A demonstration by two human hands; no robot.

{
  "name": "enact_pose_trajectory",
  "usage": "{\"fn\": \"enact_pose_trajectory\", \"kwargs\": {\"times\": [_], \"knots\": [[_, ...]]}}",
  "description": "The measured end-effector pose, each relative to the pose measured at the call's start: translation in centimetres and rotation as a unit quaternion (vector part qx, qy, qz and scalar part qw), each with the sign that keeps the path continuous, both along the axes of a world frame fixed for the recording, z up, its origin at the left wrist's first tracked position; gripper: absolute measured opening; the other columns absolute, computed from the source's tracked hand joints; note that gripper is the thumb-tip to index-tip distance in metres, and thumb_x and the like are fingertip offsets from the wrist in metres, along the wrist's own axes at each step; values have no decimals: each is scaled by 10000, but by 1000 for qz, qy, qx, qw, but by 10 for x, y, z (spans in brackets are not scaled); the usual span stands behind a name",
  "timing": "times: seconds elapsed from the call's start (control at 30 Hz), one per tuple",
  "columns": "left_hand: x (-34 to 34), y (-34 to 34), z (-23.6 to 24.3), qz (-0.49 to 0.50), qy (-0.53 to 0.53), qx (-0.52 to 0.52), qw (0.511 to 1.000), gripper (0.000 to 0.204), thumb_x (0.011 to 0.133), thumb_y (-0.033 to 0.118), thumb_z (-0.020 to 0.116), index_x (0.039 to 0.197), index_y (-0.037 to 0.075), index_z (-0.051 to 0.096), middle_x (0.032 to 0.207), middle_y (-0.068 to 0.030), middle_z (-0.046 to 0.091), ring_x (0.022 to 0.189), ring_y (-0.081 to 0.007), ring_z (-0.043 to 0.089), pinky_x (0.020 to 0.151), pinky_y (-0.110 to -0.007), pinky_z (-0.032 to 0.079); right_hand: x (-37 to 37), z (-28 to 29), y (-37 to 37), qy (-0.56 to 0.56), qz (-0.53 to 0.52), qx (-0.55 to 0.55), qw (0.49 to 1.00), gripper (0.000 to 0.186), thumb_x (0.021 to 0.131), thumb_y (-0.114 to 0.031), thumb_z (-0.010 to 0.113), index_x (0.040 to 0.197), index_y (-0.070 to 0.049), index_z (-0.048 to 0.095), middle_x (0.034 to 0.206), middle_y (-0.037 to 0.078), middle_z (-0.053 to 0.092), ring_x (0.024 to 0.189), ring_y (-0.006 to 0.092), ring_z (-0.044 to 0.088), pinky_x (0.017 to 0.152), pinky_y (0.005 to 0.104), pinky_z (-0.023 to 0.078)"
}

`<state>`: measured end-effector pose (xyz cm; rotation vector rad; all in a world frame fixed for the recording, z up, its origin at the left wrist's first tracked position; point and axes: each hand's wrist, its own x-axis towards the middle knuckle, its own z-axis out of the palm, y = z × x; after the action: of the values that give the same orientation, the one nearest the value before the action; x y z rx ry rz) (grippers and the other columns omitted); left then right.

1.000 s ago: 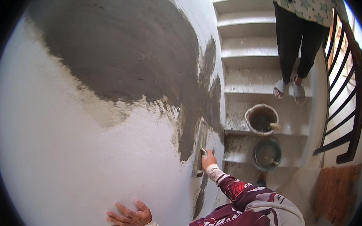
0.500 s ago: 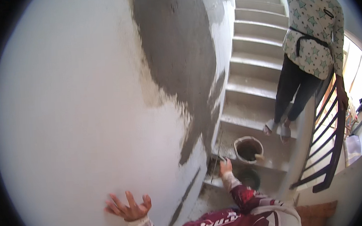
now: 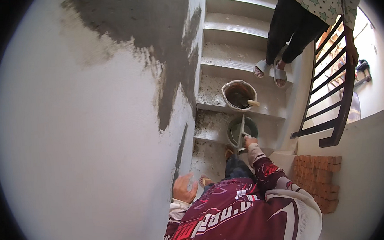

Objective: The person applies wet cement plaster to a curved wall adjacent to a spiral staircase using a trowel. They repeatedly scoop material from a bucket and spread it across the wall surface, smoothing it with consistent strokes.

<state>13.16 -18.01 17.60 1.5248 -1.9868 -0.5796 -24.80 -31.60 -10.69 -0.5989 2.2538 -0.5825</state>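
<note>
My right hand (image 3: pixel 249 141) is closed around the handle of a plastering trowel (image 3: pixel 241 128), its long thin blade seen nearly edge-on. The trowel is over a dark green bucket (image 3: pixel 255 126) that seems to hold liquid. One step above stands a white-rimmed bucket (image 3: pixel 224 101) with dark grey mix inside; a pale tool handle (image 3: pixel 253 103) sticks out over its rim. Close to the white wall (image 3: pixel 92 148), my left hand (image 3: pixel 185 188) is empty with its fingers loosely apart. Whether it touches the wall I cannot tell. Grey plaster (image 3: pixel 137 17) covers the upper wall, tapering downward in rough streaks.
Splattered stairs (image 3: pixel 236 51) climb away ahead. A person (image 3: pixel 289 26) in dark trousers and sandals stands on them, one hand on the dark railing (image 3: pixel 348 79) at the right. Stacked orange-brown bricks (image 3: pixel 316 182) lie at the lower right, beside a low wall.
My view has tilted downward. My left hand has come away from its spread position on the wall, toward my body. My right hand has brought the trowel from beside the wall to the green bucket.
</note>
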Motion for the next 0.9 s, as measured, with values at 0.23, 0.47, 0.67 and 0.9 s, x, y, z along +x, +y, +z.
{"fn": "enact_pose_trajectory", "kwargs": {"times": [0.23,0.47,0.67,0.9], "knots": [[3,28,-91,180,35,282,942,370,782,246,659,1061,9,604,964,-184,659,895,-298,647,806,-375,498,-87,14,-109,42,135,56,988,621,824,-463,602,1199,28,545,1183,243,565,1106,369,547,883,431,451],[-4,93,-110,368,5,420,830,388,781,279,665,1048,2,622,929,-185,672,865,-262,661,799,-350,508,-84,25,-256,-53,163,140,975,470,809,-407,639,1167,-103,614,1210,166,583,1141,324,545,967,397,429],[-36,143,-92,461,4,521,719,414,774,311,690,1061,20,627,888,-166,686,839,-246,666,790,-351,518,-99,-85,-316,16,362,226,904,411,807,-359,639,1136,-112,632,1171,151,608,1103,306,574,925,393,460],[-31,157,-111,449,9,521,726,446,784,336,657,1063,-10,616,945,-175,677,880,-239,655,798,-335,508,-128,-187,-321,37,570,167,803,381,792,-318,643,1119,-123,640,1136,139,629,1066,282,600,873,396,494]]}}
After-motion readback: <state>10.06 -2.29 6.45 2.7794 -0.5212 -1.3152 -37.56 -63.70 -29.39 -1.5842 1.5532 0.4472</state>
